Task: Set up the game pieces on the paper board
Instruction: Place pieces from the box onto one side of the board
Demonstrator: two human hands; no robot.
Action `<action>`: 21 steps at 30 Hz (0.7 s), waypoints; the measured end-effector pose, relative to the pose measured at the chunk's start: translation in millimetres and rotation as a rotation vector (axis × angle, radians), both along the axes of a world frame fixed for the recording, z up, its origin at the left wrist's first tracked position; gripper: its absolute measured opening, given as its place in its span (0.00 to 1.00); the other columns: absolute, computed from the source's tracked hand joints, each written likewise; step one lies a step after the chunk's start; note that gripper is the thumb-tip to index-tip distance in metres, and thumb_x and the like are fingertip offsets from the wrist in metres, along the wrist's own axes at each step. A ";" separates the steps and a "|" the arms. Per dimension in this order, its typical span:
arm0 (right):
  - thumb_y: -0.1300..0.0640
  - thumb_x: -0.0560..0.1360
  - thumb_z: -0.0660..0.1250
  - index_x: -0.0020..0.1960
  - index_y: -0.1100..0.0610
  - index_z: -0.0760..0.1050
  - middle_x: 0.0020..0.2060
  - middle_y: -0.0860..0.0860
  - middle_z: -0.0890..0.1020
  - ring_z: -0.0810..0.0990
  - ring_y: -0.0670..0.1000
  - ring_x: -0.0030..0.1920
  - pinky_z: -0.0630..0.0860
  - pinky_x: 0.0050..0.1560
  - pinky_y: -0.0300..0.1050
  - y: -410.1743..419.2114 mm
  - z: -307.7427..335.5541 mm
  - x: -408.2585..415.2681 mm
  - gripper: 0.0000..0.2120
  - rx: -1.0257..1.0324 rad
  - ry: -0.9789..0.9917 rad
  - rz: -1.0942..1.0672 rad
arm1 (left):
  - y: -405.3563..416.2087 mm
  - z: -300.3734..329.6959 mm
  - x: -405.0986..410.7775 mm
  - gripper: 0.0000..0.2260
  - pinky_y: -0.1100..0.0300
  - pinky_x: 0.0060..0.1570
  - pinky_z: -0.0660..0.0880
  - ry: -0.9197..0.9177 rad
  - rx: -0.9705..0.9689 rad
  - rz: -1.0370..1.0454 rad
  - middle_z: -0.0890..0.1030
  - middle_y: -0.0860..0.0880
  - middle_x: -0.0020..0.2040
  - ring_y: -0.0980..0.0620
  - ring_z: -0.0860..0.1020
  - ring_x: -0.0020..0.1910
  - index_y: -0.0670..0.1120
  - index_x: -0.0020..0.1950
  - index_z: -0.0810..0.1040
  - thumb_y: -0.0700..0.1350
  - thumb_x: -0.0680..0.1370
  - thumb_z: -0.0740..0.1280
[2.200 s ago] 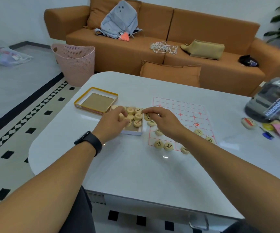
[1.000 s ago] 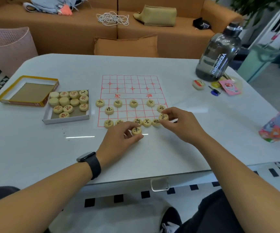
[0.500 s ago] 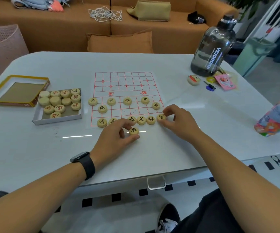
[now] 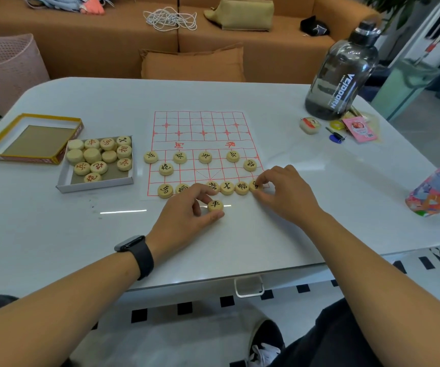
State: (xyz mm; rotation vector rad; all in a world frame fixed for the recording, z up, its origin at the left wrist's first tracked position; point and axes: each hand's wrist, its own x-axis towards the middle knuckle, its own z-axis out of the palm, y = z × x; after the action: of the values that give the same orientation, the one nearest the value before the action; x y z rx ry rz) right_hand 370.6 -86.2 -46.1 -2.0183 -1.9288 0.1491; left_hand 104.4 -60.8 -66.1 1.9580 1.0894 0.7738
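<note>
The paper board (image 4: 200,128), printed with a red grid, lies flat near the middle of the white surface (image 4: 279,229). Black-marked wooden pieces stand on its near half: a row of four (image 4: 205,157) along the river line, two more one rank closer, and a near-edge row (image 4: 227,187) running toward the right corner.

The left hand (image 4: 184,218) rests on the surface just in front of the board's near edge. Its thumb and curled fingers pinch one loose piece (image 4: 215,205), which lies off the board, face up. The hand's knuckles cover part of the near-edge row, so the pieces under it cannot be counted. A black watch (image 4: 137,251) sits on that wrist.

The right hand (image 4: 285,192) rests at the board's near right corner, its fingertips (image 4: 261,178) pinching the end piece (image 4: 254,185) of the near-edge row.

To the left of the board, touching nothing on it, an open white tray (image 4: 65,181) holds the remaining pieces (image 4: 100,158), mostly red-marked, some blank side up. The yellow-rimmed box lid (image 4: 32,139) lies just beyond the tray, open side up.

At the far right stand a dark water bottle (image 4: 342,72) and small items (image 4: 346,128) beside it. A colourful packet (image 4: 438,189) sits at the right edge. An orange sofa (image 4: 107,43) stands behind the surface.
</note>
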 end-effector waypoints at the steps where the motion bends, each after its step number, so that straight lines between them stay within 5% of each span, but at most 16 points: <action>1: 0.43 0.77 0.70 0.55 0.46 0.80 0.52 0.42 0.80 0.69 0.46 0.53 0.68 0.45 0.42 -0.5 -0.2 0.1 0.10 0.002 -0.006 0.001 | -0.1 0.5 0.2 0.17 0.61 0.41 0.75 -0.005 -0.003 -0.003 0.80 0.59 0.49 0.51 0.76 0.41 0.56 0.60 0.78 0.52 0.74 0.77; 6: 0.43 0.78 0.69 0.61 0.47 0.79 0.58 0.44 0.79 0.71 0.48 0.59 0.71 0.51 0.42 -1.6 8.9 -11.0 0.14 0.062 0.039 0.021 | -0.8 1.7 -0.5 0.17 0.67 0.39 0.74 -0.034 0.004 -0.002 0.81 0.59 0.51 0.53 0.77 0.40 0.53 0.59 0.76 0.50 0.73 0.77; 11: 0.49 0.77 0.71 0.66 0.47 0.77 0.56 0.43 0.79 0.72 0.47 0.56 0.74 0.55 0.45 -13.0 17.1 -45.6 0.18 0.033 0.037 0.402 | -7.2 0.8 -0.9 0.18 0.70 0.40 0.70 -0.040 0.135 -0.069 0.80 0.60 0.54 0.54 0.77 0.45 0.51 0.60 0.74 0.48 0.75 0.77; 16: 0.51 0.78 0.70 0.69 0.45 0.76 0.55 0.42 0.78 0.73 0.47 0.56 0.74 0.56 0.48 -11.4 15.0 -51.7 0.19 -0.051 0.080 0.477 | -5.8 1.6 -1.8 0.20 0.57 0.42 0.78 -0.125 0.072 -0.070 0.82 0.55 0.52 0.51 0.79 0.46 0.51 0.61 0.70 0.43 0.75 0.77; 21: 0.48 0.78 0.71 0.66 0.46 0.77 0.53 0.42 0.78 0.71 0.45 0.53 0.75 0.52 0.46 -10.3 13.4 -54.2 0.17 -0.014 0.060 0.472 | -4.5 4.5 -2.2 0.25 0.56 0.52 0.81 -0.211 -0.002 -0.112 0.84 0.54 0.55 0.50 0.83 0.48 0.54 0.64 0.70 0.39 0.74 0.77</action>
State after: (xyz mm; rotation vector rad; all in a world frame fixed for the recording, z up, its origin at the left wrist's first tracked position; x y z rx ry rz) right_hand 316.4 -96.5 -32.7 -1.5110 -2.3333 0.3324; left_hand 102.2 -65.3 -61.5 1.8701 0.8478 0.8952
